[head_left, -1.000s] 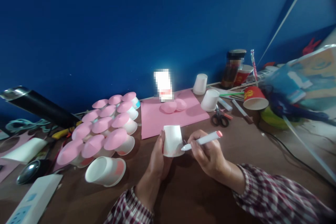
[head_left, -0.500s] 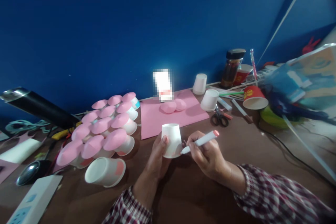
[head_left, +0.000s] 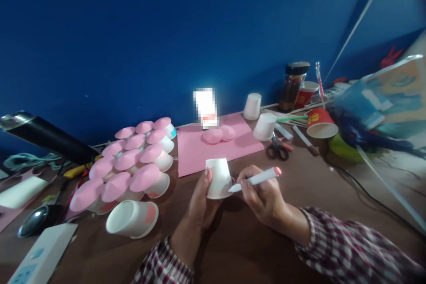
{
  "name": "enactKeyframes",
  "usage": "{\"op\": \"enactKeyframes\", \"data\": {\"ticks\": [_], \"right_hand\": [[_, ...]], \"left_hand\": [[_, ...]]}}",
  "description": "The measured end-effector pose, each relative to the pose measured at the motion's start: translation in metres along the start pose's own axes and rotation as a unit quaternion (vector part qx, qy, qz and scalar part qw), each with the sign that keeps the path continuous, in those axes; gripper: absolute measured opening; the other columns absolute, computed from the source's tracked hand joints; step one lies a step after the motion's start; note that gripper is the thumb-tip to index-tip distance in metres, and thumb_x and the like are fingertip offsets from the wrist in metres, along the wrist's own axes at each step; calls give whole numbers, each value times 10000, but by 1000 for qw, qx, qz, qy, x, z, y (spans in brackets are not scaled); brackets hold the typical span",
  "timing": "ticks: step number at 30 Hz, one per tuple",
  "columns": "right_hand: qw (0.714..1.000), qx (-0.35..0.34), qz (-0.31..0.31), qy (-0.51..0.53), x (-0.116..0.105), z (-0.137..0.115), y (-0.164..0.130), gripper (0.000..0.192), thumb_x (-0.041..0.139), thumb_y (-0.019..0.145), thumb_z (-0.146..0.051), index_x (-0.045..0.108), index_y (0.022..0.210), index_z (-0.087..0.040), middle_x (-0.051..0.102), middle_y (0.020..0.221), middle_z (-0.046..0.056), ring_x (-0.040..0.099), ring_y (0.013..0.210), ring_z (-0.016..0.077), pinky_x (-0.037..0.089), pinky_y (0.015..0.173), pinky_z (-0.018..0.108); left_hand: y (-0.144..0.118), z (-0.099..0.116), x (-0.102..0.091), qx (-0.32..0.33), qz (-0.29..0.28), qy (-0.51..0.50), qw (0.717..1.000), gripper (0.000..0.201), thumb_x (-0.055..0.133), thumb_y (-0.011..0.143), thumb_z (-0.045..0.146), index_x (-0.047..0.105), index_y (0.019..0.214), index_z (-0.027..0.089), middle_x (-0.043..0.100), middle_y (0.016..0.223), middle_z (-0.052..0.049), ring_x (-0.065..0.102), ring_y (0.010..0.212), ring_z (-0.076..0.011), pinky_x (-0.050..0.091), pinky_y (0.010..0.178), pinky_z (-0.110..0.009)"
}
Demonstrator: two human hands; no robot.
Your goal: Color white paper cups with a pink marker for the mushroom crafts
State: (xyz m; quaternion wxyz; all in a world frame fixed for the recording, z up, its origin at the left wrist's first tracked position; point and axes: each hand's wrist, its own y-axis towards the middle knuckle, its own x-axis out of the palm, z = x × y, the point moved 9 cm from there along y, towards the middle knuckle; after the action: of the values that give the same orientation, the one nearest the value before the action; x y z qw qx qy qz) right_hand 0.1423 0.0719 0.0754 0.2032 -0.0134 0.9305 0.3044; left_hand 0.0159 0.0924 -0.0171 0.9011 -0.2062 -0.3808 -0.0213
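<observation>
1. Two hands work at the middle of our brown desk (head_left: 299, 186), both in plaid sleeves.
2. Our left hand (head_left: 199, 206) curls around a small white paper cup (head_left: 218, 177), thumb up along its near left side and the fingers behind it; the cup stands upside down, tilted a little, just in front of the pink paper sheet (head_left: 199, 151).
3. Our right hand (head_left: 264, 195) pinches a white marker (head_left: 254, 179) with a pink end cap; the fingers are pressed together around the barrel, and the tip meets the lower right side of the cup.
4. We cannot tell whether the cup's rim rests on the desk or is lifted off it.
5. To the left, a cluster of pink-topped cups (head_left: 129, 164) crowds the desk, and one white cup with a pink patch (head_left: 133, 218) lies on its side in front of them.
6. Two pink domes (head_left: 219, 134) sit on the pink sheet.
7. Beyond our right hand lie black scissors (head_left: 276, 150), with two more upturned white cups (head_left: 264, 126) behind them.
8. A red paper cup (head_left: 321, 123) lies tipped further right, near a dark jar (head_left: 293, 86) by the blue wall.
9. Nothing stands between our hands and the cup.
</observation>
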Motion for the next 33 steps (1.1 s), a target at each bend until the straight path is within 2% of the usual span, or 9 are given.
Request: {"op": "enactKeyframes", "data": {"ticks": [8, 15, 20, 27, 33], "right_hand": [[1000, 2, 16, -4, -3, 0, 1, 105, 494, 914, -164, 540, 829, -206, 586, 629, -26, 536, 505, 113, 416, 498, 229], [1000, 14, 15, 9, -3, 1, 1, 111, 483, 921, -174, 534, 826, -203, 552, 603, -36, 495, 468, 102, 394, 474, 223], [1000, 16, -2, 13, 1, 3, 1, 121, 481, 924, -165, 536, 822, -201, 567, 614, -32, 521, 506, 108, 414, 514, 224], [999, 23, -18, 19, 5, 7, 3, 149, 465, 924, -171, 537, 798, -200, 570, 613, -24, 535, 519, 119, 430, 518, 225], [1000, 3, -24, 14, 5, -1, 1, 120, 478, 918, -185, 544, 818, -200, 567, 613, -18, 515, 502, 120, 418, 499, 235]], "left_hand": [[0, -2, 4, -9, -31, -7, 999, 389, 705, 791, 475, 698, 873, 95, 717, 769, -79, 648, 709, -173, 526, 711, -293], [-1, -4, 1, -17, -13, -5, 1000, 402, 724, 765, 482, 688, 896, 103, 716, 766, -73, 652, 708, -190, 527, 715, -313], [0, -2, 3, -5, -22, -11, 1000, 389, 721, 771, 477, 696, 869, 102, 720, 753, -72, 656, 696, -179, 531, 699, -294], [0, 0, -1, 1, 6, -11, 1000, 406, 744, 742, 481, 692, 888, 105, 721, 766, -68, 665, 715, -184, 538, 727, -311], [2, 1, 0, 13, 1, -1, 1000, 394, 729, 759, 490, 697, 899, 123, 720, 779, -43, 656, 717, -168, 514, 739, -290]]}}
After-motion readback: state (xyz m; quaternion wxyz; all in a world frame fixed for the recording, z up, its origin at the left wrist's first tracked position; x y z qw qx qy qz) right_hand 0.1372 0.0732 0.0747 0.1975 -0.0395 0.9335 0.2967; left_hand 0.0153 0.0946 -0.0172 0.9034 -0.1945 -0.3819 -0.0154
